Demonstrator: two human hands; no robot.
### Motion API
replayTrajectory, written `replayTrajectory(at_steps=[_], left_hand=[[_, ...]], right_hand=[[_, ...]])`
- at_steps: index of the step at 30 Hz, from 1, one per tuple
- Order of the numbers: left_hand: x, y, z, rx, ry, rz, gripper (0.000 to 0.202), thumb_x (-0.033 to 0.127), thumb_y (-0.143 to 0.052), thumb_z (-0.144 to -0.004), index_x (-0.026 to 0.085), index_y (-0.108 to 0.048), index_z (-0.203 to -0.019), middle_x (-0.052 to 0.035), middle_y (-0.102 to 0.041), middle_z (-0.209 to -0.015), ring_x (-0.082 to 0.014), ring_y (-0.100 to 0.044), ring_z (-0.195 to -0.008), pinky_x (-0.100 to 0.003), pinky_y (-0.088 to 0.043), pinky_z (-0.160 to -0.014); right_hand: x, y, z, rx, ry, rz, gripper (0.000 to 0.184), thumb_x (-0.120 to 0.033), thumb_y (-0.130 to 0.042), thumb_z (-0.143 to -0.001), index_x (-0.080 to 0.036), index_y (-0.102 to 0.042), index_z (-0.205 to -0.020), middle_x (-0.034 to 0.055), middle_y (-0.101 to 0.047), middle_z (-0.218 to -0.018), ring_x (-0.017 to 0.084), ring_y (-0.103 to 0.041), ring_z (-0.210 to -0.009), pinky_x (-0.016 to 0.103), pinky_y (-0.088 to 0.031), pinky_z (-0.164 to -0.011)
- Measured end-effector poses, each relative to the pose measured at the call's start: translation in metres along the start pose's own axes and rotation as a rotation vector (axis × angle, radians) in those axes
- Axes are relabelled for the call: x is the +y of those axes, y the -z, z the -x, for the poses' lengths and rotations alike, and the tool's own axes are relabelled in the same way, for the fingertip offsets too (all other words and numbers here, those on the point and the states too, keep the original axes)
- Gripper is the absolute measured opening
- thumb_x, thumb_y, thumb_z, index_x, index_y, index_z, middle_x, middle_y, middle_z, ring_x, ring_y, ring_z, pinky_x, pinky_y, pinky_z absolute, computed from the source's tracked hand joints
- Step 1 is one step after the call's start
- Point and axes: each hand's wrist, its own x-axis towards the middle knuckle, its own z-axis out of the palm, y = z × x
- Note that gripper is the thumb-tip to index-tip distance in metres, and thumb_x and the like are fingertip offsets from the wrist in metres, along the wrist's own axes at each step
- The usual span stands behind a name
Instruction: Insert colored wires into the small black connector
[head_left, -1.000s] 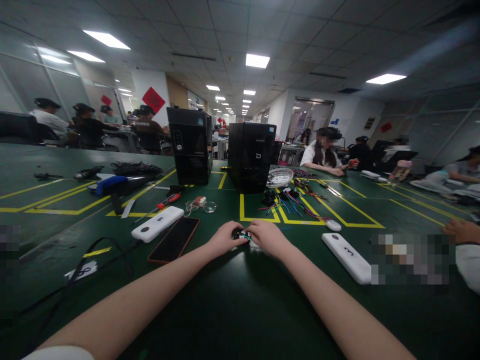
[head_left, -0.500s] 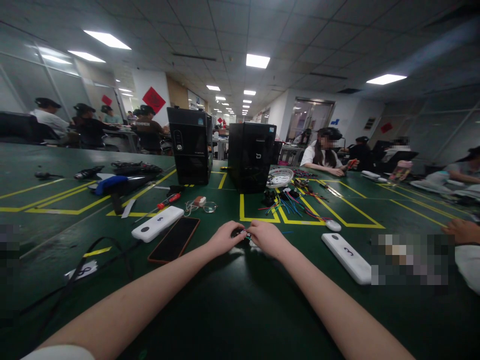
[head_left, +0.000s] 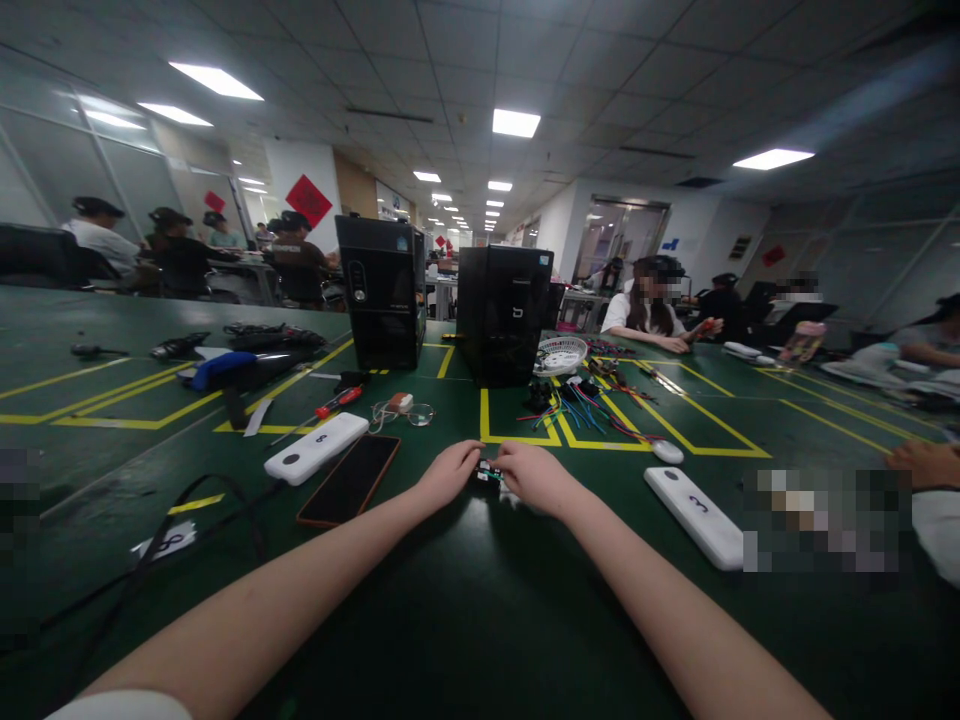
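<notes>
My left hand (head_left: pixel 448 474) and right hand (head_left: pixel 534 474) curl inward about the small dark part (head_left: pixel 489 474) between them, presumably steadying both sides; whether either pinches it, I cannot tell; phone (head_left: pixel 351 482) lies left of both, presumably set clear.

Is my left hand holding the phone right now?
No, the phone lies on the table, and your left hand is beside a small part instead.

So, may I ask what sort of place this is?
Probably a shared electronics workroom: coloured wires and a screwdriver lie on the green table, and several people are seated around the room.
</notes>
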Motion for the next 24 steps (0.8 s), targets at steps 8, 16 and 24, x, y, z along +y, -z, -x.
replayTrajectory(at_steps=[8,16,24], left_hand=[[-0.002,-0.008,-0.006,0.000,0.029,-0.092,0.037,0.033,-0.034,-0.090,0.019,-0.049,-0.121,-0.0088,-0.057,-0.113,-0.0209,-0.052,-0.106,-0.037,-0.040,-0.092],[-0.002,-0.006,-0.009,-0.002,0.012,-0.078,0.039,0.026,-0.041,-0.087,0.021,-0.047,-0.125,-0.0087,-0.053,-0.122,-0.0217,-0.048,-0.113,-0.039,-0.036,-0.097],[0.009,-0.003,-0.004,0.047,0.029,0.104,0.035,0.027,-0.041,-0.087,0.017,-0.052,-0.118,-0.0070,-0.061,-0.110,-0.0191,-0.054,-0.105,-0.034,-0.039,-0.096]], right_hand=[[0.002,0.003,0.003,0.031,0.064,-0.028,0.027,-0.011,-0.047,-0.077,-0.014,-0.068,-0.093,0.0071,-0.055,-0.091,0.017,-0.048,-0.087,0.026,-0.037,-0.080],[-0.005,0.009,0.005,0.009,0.046,-0.014,0.022,-0.013,-0.050,-0.075,-0.013,-0.068,-0.088,0.0082,-0.054,-0.092,0.017,-0.047,-0.088,0.026,-0.036,-0.080],[-0.003,0.003,0.006,0.050,-0.036,-0.024,0.022,-0.023,-0.051,-0.080,-0.016,-0.067,-0.094,0.0071,-0.053,-0.092,0.017,-0.047,-0.086,0.027,-0.036,-0.078]])
